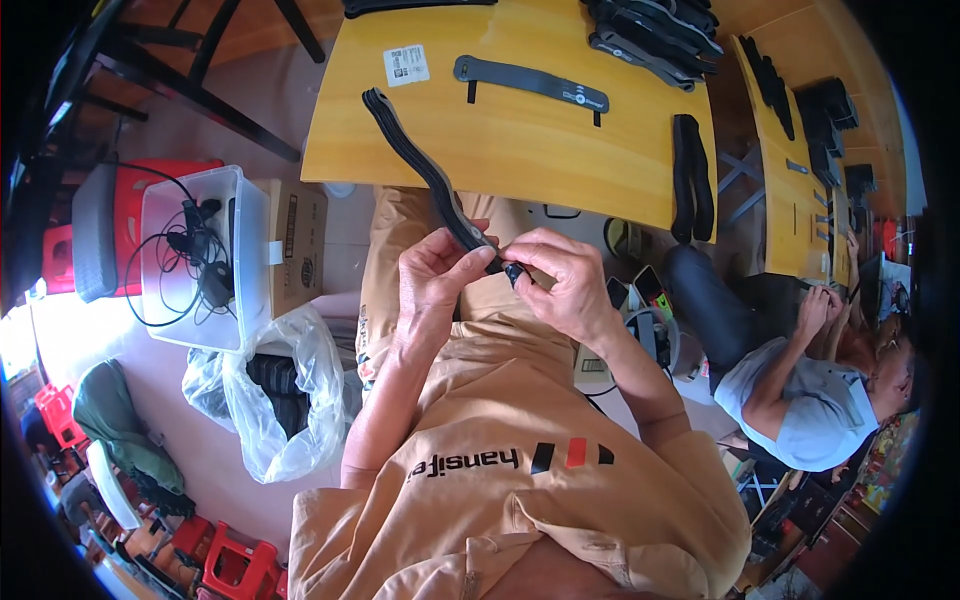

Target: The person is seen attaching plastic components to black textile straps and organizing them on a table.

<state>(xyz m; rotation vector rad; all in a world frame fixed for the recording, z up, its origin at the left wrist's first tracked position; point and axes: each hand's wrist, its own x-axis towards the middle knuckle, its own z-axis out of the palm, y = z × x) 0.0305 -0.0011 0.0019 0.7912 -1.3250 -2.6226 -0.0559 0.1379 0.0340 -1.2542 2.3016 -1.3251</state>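
A long, narrow bundle of black straps (418, 165) slants from the yellow table down to my hands, above my lap. Around its lower part, my left hand (432, 272) is closed, the thumb pressed on top. My right hand (565, 285) pinches the bundle's lower end, where a small shiny black piece (515, 272) shows between the fingers; its kind I cannot tell. On the table beyond lies a single flat dark grey strap (530, 82) with a rounded end and small black tabs.
The yellow table (350, 150) carries a white label (406, 66), a strap pile (655, 40) and two black strap bundles (690, 180) at its right edge. Left stand a clear bin (255, 300) of cables and a plastic bag (260, 440). A co-worker (800, 400) sits at right.
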